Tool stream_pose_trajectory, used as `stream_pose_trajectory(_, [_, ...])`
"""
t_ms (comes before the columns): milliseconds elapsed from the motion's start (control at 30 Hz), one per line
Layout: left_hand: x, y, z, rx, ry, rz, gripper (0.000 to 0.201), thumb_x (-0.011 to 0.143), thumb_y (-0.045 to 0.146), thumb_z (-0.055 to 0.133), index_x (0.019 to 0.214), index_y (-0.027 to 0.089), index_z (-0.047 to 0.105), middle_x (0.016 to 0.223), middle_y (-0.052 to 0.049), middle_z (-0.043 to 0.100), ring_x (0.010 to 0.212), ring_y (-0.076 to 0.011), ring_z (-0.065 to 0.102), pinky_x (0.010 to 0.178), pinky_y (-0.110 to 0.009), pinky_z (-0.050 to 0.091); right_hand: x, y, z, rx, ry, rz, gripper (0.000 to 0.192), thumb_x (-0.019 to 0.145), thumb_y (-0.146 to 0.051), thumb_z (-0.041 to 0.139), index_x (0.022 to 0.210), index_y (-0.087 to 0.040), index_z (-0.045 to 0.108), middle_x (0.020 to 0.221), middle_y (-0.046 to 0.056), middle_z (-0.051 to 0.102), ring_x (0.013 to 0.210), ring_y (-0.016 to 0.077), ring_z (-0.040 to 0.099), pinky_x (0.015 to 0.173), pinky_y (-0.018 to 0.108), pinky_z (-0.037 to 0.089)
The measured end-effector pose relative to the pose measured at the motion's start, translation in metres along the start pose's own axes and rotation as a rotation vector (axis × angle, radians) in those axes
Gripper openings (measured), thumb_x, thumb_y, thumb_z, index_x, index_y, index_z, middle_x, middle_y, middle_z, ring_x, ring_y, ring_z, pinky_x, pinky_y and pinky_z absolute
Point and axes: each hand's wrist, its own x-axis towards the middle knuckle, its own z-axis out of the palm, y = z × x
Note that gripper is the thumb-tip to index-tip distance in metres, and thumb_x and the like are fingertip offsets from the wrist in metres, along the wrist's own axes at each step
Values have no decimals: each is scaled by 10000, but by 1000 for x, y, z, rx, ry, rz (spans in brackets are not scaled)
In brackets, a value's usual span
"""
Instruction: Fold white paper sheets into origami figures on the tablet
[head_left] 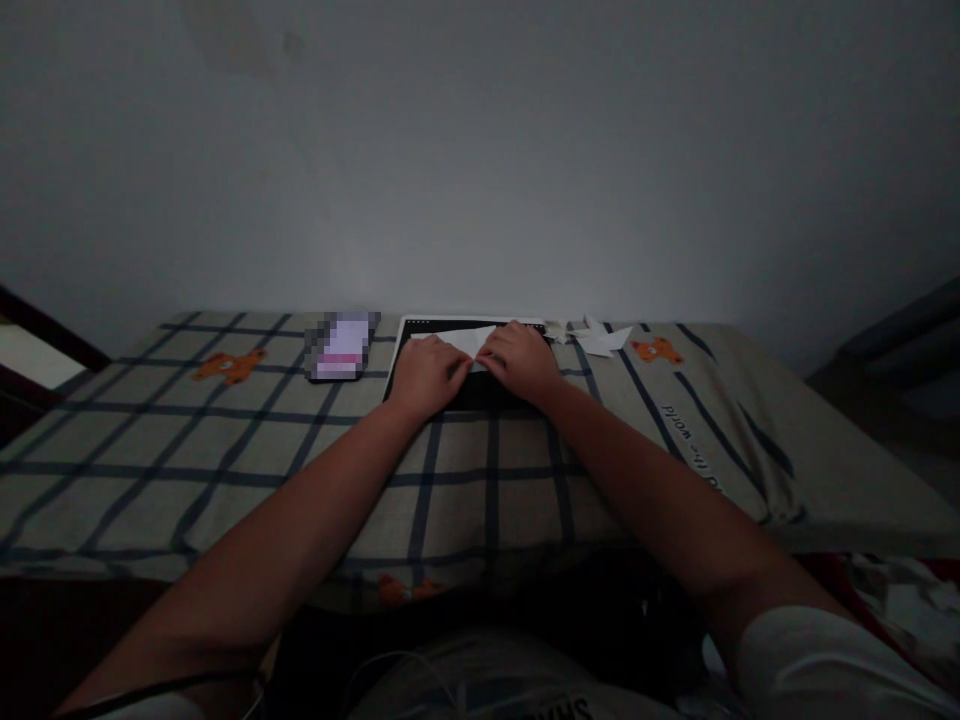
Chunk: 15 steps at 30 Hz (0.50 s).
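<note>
A sheet of white paper with creases lies on a dark, flat board-like thing that has a pale edge. My left hand is closed on the paper's near left part, thumb and fingertips pressed together. From the other side my right hand pinches the same paper, its fingertips almost meeting those of the left. Parts of the sheet are hidden under both hands. Just right of the board lies a folded white paper shape with pointed arms.
A phone with a lit, blurred screen lies left of the board. Everything rests on a checked cloth with orange animal prints, covering a table against a grey wall. The cloth is wrinkled at the right.
</note>
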Motion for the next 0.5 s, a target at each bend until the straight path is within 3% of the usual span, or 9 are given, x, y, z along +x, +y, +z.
stream_pose_trajectory(200, [0,0,1,-26,4,50,272,887,347,446,862,220,686,849,-40,693,866,-225,578,765,-377,356,0,0,0,-14,-12,9,189,884,-309,485,868,-182,624,900,57,621,913,207,449,750,329,264])
stream_pose_trajectory(500, [3,-12,-2,-69,-19,2,286,880,370,458,859,211,694,875,-52,697,893,-231,574,792,-376,371,0,8,-3,-73,-23,41,185,898,-282,453,877,-178,605,905,60,628,909,210,463,756,331,253])
